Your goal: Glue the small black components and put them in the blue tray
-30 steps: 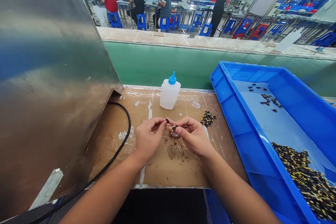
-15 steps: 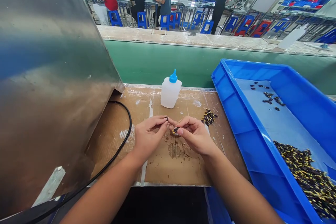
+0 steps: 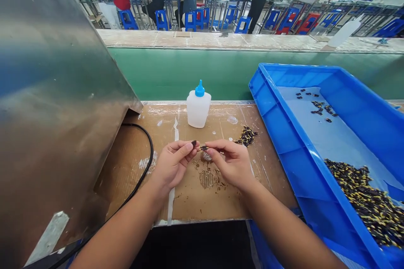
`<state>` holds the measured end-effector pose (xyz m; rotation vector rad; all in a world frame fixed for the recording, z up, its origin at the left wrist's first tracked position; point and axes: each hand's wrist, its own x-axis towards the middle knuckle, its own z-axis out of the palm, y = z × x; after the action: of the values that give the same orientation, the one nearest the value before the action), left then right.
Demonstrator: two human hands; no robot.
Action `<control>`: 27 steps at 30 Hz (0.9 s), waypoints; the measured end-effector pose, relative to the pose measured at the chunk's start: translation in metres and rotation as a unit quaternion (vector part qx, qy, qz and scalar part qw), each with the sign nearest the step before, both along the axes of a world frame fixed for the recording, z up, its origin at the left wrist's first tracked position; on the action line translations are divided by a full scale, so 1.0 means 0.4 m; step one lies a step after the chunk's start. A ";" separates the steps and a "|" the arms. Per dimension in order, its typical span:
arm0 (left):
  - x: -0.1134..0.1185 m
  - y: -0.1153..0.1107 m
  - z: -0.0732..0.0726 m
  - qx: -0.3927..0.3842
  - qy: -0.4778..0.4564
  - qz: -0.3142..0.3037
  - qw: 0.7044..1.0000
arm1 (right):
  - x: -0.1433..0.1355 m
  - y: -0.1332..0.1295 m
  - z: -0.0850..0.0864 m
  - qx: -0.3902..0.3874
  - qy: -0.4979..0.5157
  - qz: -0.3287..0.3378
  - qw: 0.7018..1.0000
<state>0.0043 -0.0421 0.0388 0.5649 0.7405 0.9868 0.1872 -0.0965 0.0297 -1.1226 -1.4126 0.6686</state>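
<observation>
Tiny dark cap (image 3: 193,143), slim pin (image 3: 203,148), fingertip-pinched over scuffed cardboard (image 3: 189,193)

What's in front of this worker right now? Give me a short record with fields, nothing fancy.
Left hand: left hand pinches a small dark piece at its fingertips
Right hand: right hand pinches a small dark part
Surface: cardboard mat, stained
Behind hands: white squeeze bottle, blue cap, upright
Loose parts: small pile on the mat
Right side: blue tray with many dark parts
Left side: metal housing, black cable
</observation>
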 end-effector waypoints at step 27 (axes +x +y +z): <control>0.006 -0.010 -0.010 0.067 -0.011 -0.026 0.997 | -0.002 0.001 -0.002 0.107 -0.101 -0.016 0.989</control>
<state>0.0066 -0.0463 0.0347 0.6857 0.6404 0.9977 0.1863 -0.0962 0.0289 -1.0623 -1.5939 0.3777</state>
